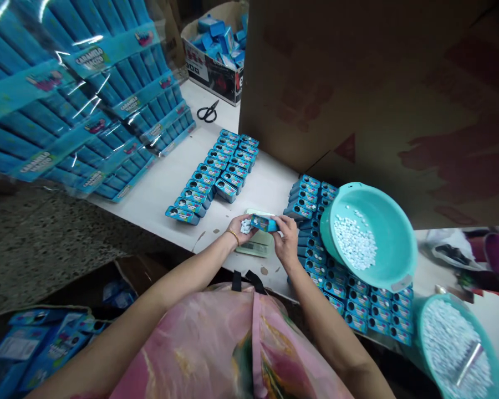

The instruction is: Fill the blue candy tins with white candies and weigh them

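Observation:
My left hand (pixel 240 231) is cupped around a small heap of white candies (pixel 246 226), just above a pale green scale (pixel 258 244). Between my hands a small blue box (pixel 264 223) is tilted toward that palm, its end touching the candies. The fingers of my right hand (pixel 285 235) grip the box's right end. Rows of upright blue boxes (pixel 203 177) stand on the white table to the left. More blue boxes (pixel 316 252) are packed together on the right, with a turquoise basin (pixel 393 233) of white candies resting over some of them.
Black scissors (pixel 208 112) lie near a carton of blue boxes (pixel 214 75). Plastic-wrapped display packs (pixel 87 100) stand at the left. A large cardboard box (pixel 357 100) walls off the back. A second turquoise tub (pixel 424 338) with candies and a metal scoop (pixel 469 363) is at lower right.

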A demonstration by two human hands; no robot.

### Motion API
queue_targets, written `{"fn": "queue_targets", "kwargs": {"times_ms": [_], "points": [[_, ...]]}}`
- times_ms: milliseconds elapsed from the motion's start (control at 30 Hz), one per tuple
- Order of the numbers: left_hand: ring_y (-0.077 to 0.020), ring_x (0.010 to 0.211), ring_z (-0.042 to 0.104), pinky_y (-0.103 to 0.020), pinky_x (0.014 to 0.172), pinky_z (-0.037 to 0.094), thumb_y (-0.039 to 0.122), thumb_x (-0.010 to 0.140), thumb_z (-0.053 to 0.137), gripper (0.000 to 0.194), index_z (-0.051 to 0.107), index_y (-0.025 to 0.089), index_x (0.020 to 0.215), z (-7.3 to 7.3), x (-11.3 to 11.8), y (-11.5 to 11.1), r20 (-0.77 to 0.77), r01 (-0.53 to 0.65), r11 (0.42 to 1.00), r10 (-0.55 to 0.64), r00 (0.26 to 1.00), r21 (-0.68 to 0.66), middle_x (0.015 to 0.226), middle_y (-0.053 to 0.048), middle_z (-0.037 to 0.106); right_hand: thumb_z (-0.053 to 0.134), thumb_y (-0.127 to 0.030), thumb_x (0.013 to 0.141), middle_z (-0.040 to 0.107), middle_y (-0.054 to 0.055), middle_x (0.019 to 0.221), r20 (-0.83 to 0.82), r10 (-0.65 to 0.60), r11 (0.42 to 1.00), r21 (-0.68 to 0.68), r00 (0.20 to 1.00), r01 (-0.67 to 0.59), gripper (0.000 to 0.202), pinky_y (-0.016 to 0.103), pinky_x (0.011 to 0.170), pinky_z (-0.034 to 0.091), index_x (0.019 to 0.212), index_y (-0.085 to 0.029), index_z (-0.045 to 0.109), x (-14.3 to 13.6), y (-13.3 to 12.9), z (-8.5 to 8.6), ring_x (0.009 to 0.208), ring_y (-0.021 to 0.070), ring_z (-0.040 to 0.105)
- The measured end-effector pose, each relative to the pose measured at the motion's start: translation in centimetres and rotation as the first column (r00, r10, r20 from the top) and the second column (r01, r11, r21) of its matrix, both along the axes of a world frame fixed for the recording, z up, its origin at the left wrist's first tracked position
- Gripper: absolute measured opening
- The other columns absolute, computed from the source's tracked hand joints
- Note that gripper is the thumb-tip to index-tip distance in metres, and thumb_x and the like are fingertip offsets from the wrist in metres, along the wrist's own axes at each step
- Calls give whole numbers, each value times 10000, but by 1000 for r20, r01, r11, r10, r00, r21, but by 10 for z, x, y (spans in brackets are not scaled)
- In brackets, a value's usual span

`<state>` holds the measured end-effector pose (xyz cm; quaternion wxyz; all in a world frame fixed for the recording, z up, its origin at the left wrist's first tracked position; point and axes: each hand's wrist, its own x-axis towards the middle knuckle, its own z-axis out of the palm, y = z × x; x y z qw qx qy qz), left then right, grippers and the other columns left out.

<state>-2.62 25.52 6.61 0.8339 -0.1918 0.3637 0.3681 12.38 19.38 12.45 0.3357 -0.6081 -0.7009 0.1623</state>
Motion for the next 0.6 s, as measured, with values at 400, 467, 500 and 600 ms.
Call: {"fn": "queue_targets", "kwargs": {"times_ms": [400,467,500,600], "points": [[-211,734,626,-320,608,528,142,770,452,141,583,97,797,-9,-76,-28,-191,-46,998,52,980,35,752,-136,640,557,-235,652,520,14,913,-716,-231,948,-319,659,-13,377,291,771,416,1005,-182,434,-10,1,-83,839,143,508],[-228,764,625,-350,636,528,132,767,447,154,585,92,824,-7,-90,-41,-208,-49,998,54,977,29,787,-153,641,549,-248,667,523,24,931,-681,-220,948,-317,699,-11,382,302,777,419,1022,-181,425,-9,-3,-80,856,151,512],[-235,786,622,-365,655,525,128,766,444,164,584,89,841,-4,-95,-48,-200,-47,998,54,978,37,808,-159,642,547,-255,677,520,40,973,-633,-199,956,-295,748,5,397,317,799,413,1044,-179,418,-8,-6,-75,898,162,505],[-245,839,610,-390,709,510,116,767,438,191,583,87,888,6,-97,-70,-157,-33,997,42,987,63,848,-160,642,529,-255,727,435,104,1172,-308,-81,988,-147,948,36,445,381,910,340,1141,-171,390,-10,-23,-46,1099,206,396]]}}
